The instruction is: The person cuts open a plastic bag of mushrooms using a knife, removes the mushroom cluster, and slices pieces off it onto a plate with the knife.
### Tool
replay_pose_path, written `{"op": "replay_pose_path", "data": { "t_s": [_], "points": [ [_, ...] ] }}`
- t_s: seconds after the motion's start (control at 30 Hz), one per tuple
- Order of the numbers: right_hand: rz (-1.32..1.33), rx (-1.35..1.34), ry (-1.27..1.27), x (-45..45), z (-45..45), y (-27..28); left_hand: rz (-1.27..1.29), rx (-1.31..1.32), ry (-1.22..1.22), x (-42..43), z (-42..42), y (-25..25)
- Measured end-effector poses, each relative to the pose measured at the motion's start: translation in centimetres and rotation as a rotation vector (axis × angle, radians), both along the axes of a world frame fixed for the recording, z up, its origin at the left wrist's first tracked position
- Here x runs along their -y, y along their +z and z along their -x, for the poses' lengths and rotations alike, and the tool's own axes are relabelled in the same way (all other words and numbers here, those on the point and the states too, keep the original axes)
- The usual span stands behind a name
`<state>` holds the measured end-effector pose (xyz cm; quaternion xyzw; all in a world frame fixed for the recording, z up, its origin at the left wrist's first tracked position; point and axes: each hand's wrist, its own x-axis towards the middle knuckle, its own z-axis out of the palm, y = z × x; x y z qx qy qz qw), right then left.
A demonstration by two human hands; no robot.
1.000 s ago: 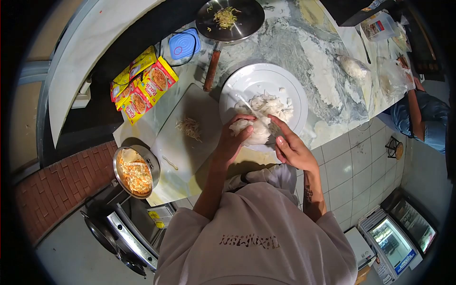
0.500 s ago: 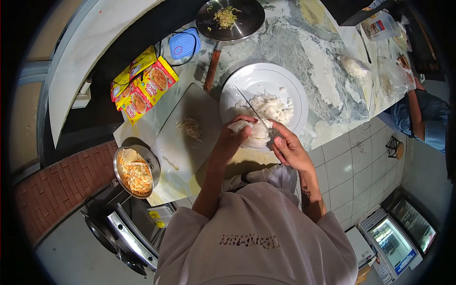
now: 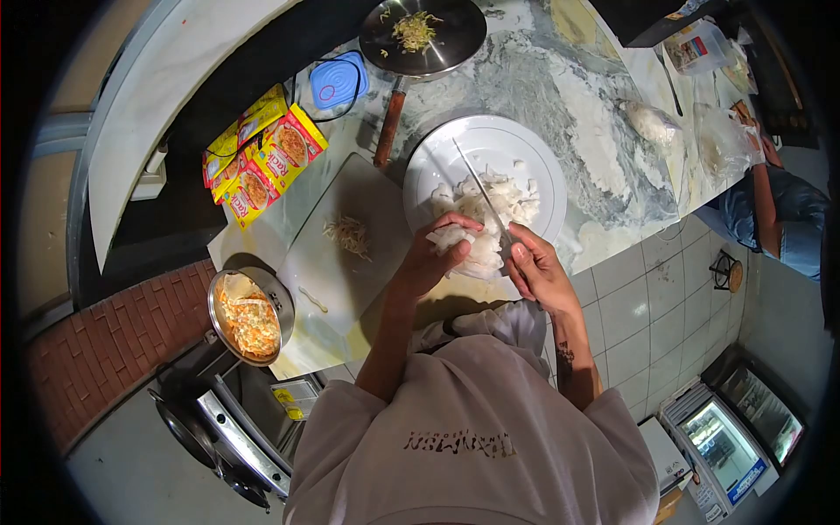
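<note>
My left hand [image 3: 432, 256] is closed round a lump of white food [image 3: 452, 238] over the near edge of a white plate [image 3: 429, 166]. In my right hand [image 3: 541, 269] is a knife [image 3: 475, 178], its blade pointing up and left across the plate. The blade lies just right of the lump, and I cannot tell whether they touch. Cut white pieces [image 3: 516, 203] are heaped on the plate, with more white food [image 3: 483, 257] below the knife, between my hands.
Left of the plate is a cutting board [image 3: 328, 271] with shredded bits. A pan [image 3: 446, 48] stands at the top, near a blue lid [image 3: 339, 85] and yellow-red packets [image 3: 289, 149]. A bowl of orange-white food [image 3: 248, 319] is lower left. Another person's arm [image 3: 764, 206] shows far right.
The knife has swung to the right, away from the lump in my left hand. My right hand has shifted slightly, and my left fingers have moved a little on the food.
</note>
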<state>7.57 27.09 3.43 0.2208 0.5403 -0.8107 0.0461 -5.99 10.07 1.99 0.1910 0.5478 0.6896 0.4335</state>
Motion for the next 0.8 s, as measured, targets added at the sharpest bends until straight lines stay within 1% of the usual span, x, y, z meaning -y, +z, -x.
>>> {"op": "replay_pose_path", "data": {
  "t_s": [0.1, 0.17, 0.27, 0.37, 0.5, 0.57, 0.63, 0.7, 0.8],
  "points": [
    [-0.006, 0.003, -0.027, 0.1, 0.0, -0.2, -0.010, 0.024, 0.007, -0.2, -0.1, -0.1],
    [0.058, 0.036, -0.073, 0.3, 0.1, -0.3, 0.008, -0.007, -0.015, -0.2, -0.1, -0.5],
    [0.071, 0.046, -0.097, 0.5, 0.2, -0.2, 0.038, -0.019, -0.020, -0.1, -0.2, -0.7],
    [0.092, 0.027, -0.118, 0.6, 0.3, -0.4, 0.045, 0.003, -0.021, -0.2, -0.2, 0.0],
    [0.075, 0.071, -0.164, 0.6, 0.7, 0.1, 0.042, -0.028, -0.019, 0.0, -0.1, 0.0],
    [0.092, 0.119, -0.186, -0.1, 1.0, 1.2, 0.164, -0.019, -0.024, 0.5, 0.0, 0.7],
    [0.068, 0.127, -0.171, -1.2, 0.9, 1.4, 0.183, -0.043, -0.013, 0.9, 0.2, 1.2],
    [-0.085, 0.121, -0.039, -1.8, 0.6, 1.4, 0.201, -0.064, -0.011, 1.0, 0.3, 1.3],
    [-0.159, 0.119, 0.067, -1.7, 0.9, 2.0, 0.149, -0.128, 0.011, 0.5, 0.3, 0.8]
  ]
}}
